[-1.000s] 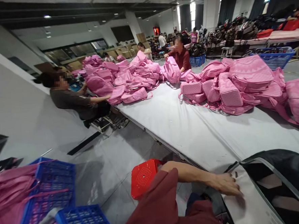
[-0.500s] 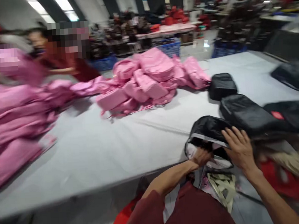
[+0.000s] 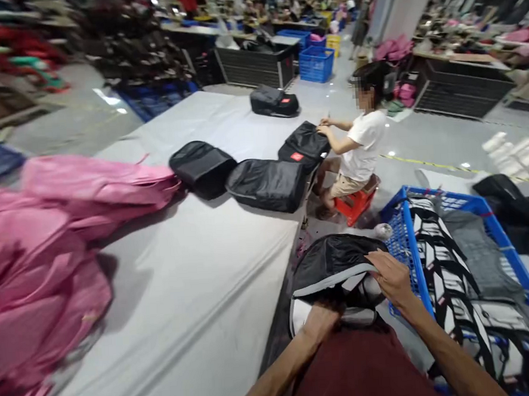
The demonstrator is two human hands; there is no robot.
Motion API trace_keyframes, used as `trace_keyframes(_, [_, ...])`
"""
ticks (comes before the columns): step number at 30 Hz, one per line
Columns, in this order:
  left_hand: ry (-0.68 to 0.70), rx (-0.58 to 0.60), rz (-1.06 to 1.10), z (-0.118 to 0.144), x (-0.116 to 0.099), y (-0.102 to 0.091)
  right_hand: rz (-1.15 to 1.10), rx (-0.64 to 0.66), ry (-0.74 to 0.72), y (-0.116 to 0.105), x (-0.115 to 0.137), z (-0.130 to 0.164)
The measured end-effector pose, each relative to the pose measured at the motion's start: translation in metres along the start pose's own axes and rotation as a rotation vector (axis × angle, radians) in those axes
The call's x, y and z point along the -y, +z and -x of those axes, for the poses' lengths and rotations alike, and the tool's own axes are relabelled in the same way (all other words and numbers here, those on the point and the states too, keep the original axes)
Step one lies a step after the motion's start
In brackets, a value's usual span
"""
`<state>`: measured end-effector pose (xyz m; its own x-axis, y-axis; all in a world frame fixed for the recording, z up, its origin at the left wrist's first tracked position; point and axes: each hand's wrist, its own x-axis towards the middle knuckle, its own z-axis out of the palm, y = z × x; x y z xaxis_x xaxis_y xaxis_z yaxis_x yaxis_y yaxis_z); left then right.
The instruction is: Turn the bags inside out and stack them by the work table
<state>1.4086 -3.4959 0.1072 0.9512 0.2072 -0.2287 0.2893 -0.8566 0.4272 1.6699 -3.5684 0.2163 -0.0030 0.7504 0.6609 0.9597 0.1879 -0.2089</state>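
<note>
Grey-trimmed black bag (image 3: pixel 337 253), pale inside, mouth gaping, held by the white table's (image 3: pixel 197 268) edge. Rim gripped by right hand (image 3: pixel 392 277); left hand (image 3: pixel 323 320) put inside, fingers hidden, grip can't be told. One nearby blue crate (image 3: pixel 399 237), loaded with black-and-white pieces (image 3: pixel 443 259) and grey fabric (image 3: pixel 469 251). Four black bags (image 3: pixel 267 184) counted on table, one touched by co-worker (image 3: pixel 366 135). Pink bags (image 3: pixel 48 253) piled, count unclear.
</note>
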Motion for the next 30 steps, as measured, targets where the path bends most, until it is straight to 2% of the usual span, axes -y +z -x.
trace_keyframes(2, [0.139, 0.030, 0.035, -0.017, -0.006, -0.024, 0.083, -0.026, 0.113, -0.019, -0.010, 0.021])
trace_keyframes(3, [0.214, -0.030, 0.053, -0.025, -0.008, -0.037, 0.133, -0.038, 0.168, -0.028, -0.014, 0.029])
trace_keyframes(5, [0.374, -0.282, 0.074, -0.042, -0.013, -0.064, 0.241, -0.059, 0.260, -0.042, -0.025, 0.041])
trace_keyframes(7, [0.467, -0.607, 0.067, -0.065, -0.016, -0.089, 0.336, -0.076, 0.324, -0.050, -0.038, 0.047])
trace_keyframes(9, [0.418, -0.833, 0.053, -0.095, -0.016, -0.107, 0.409, -0.098, 0.357, -0.052, -0.054, 0.049])
trace_keyframes(10, [0.348, -0.882, 0.047, -0.113, -0.015, -0.114, 0.434, -0.108, 0.365, -0.050, -0.062, 0.049])
trace_keyframes(11, [0.277, -0.883, 0.041, -0.132, -0.013, -0.117, 0.449, -0.112, 0.371, -0.048, -0.071, 0.048])
trace_keyframes(13, [0.190, -0.794, 0.038, -0.171, -0.005, -0.117, 0.438, -0.109, 0.386, -0.042, -0.090, 0.046])
trace_keyframes(16, [0.123, -0.649, 0.065, -0.221, 0.015, -0.106, 0.334, -0.076, 0.457, -0.031, -0.118, 0.043])
trace_keyframes(20, [0.092, -0.622, 0.247, -0.268, 0.051, -0.102, 0.159, 0.094, 0.620, -0.018, -0.161, 0.029])
trace_keyframes(22, [0.063, -0.550, 0.397, -0.289, 0.065, -0.111, 0.035, 0.211, 0.741, -0.012, -0.188, 0.014])
trace_keyframes(25, [-0.089, -0.390, 0.585, -0.322, 0.077, -0.132, -0.256, 0.342, 0.967, 0.000, -0.232, -0.014])
trace_keyframes(28, [-0.218, -0.324, 0.754, -0.356, 0.079, -0.152, -0.546, 0.330, 1.119, 0.026, -0.273, -0.035])
trace_keyframes(30, [-0.339, -0.221, 0.942, -0.375, 0.078, -0.162, -0.665, 0.288, 1.185, 0.053, -0.294, -0.040])
